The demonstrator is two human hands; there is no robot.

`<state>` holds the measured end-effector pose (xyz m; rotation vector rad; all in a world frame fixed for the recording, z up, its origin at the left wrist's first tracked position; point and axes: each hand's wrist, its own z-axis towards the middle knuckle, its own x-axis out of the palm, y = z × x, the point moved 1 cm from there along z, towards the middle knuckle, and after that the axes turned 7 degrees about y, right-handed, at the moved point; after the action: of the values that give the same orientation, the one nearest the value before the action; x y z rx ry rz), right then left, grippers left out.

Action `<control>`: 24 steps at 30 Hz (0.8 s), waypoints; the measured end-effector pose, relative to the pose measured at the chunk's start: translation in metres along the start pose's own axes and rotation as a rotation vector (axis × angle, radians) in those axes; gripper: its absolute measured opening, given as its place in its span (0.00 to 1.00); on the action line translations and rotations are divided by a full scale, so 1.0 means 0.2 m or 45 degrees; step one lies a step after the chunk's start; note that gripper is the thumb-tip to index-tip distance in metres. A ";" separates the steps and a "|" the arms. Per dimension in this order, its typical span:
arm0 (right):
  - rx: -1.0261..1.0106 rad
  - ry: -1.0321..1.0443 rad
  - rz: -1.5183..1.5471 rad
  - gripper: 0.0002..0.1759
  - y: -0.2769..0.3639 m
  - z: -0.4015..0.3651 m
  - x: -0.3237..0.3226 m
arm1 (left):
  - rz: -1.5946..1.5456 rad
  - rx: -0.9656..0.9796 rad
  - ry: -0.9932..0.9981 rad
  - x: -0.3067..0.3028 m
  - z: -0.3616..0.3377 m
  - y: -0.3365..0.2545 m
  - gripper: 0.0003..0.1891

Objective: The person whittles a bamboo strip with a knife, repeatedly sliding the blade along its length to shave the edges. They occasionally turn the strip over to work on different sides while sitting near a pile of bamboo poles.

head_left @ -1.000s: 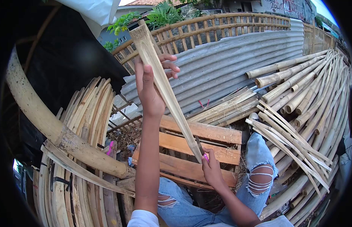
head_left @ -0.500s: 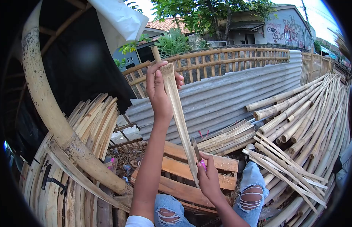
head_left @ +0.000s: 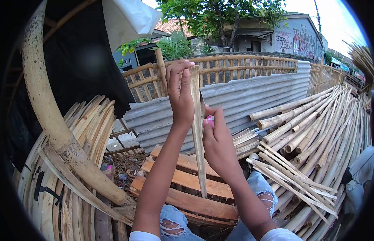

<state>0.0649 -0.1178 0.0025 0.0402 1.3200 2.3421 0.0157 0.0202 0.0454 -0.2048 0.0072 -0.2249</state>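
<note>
Fingers of the left hand (head_left: 181, 96) are bent by the top of a long, pale split-bamboo strip (head_left: 198, 136), one fingertip right at its end, though can't really tell if they're clamped on it. Right hand's (head_left: 220, 142) fingers are wrapped round the bright pink handle (head_left: 210, 120) of a dark, narrow blade (head_left: 202, 100), which sits up against the strip's right side. The strip stands nearly upright between both hands, bottom end over some orange-brown wooden slats (head_left: 183, 201). Farther out, there's a wavy grey corrugated metal sheet (head_left: 235, 94) behind and round tan bamboo poles (head_left: 311, 132) off right.
</note>
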 end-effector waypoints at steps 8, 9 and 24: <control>0.038 0.015 0.096 0.14 0.05 0.07 -0.03 | -0.073 -0.080 -0.023 0.03 -0.01 -0.08 0.15; -0.021 -0.029 0.010 0.14 0.01 0.06 -0.02 | -0.095 -0.120 -0.040 0.04 -0.02 -0.09 0.15; -0.054 -0.038 0.310 0.15 0.02 0.03 0.01 | -0.325 -0.171 -0.006 0.03 -0.03 -0.10 0.17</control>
<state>0.0631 -0.1140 0.0082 0.2345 1.3146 2.5595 0.0160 -0.0011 0.0440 -0.3408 -0.0088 -0.4794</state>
